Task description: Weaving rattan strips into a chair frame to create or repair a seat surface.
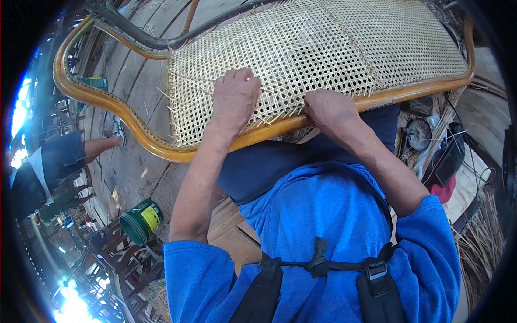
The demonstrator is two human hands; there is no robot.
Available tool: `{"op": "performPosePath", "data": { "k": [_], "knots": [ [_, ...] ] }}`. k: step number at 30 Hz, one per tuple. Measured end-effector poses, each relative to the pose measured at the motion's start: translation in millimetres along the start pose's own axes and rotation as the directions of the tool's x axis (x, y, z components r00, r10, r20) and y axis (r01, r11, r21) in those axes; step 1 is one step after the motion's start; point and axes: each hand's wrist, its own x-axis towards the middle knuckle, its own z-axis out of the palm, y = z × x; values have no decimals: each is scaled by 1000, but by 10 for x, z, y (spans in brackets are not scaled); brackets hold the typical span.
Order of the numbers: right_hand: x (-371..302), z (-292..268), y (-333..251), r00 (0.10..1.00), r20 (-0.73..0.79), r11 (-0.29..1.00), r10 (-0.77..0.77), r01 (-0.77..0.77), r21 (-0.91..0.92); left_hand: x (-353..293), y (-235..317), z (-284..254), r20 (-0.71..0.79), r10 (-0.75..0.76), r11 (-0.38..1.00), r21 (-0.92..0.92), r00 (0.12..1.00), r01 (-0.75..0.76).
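A curved, varnished wooden frame lies across my lap, filled with pale woven cane webbing. Over the left half of the webbing, my left hand is closed with its knuckles up and its fingers curled against the weave. My right hand is closed too, at the near edge where webbing meets wood, its fingertips turned down and hidden. Whatever either hand pinches is too small or covered to make out. Short loose cane ends stick up along the near rim between the hands, and others jut out at the left edge.
A green bucket with a yellow label stands on the plank floor at left. Another person's leg shows beyond it. Bundles of cane strands and a black bag lie at right. Part of the frame's left end has no webbing.
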Motion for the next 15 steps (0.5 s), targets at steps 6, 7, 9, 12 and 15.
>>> {"op": "performPosePath", "data": {
  "k": [6,7,9,12,15],
  "knots": [
    [13,60,13,999,-18,998,50,-50,32,90,-47,29,267,31,997,66,963,-50],
    [18,93,42,997,-61,997,36,-31,74,97,-55,21,268,33,997,64,963,-52],
    [20,116,67,994,-105,993,26,-14,116,109,-76,17,77,164,986,14,983,-166],
    [17,116,67,992,-125,989,24,-5,148,103,-39,-4,222,-22,987,-149,975,56],
    [10,77,58,994,-104,990,37,-22,142,130,2,-108,488,-268,894,-197,831,403]
  ]
}}
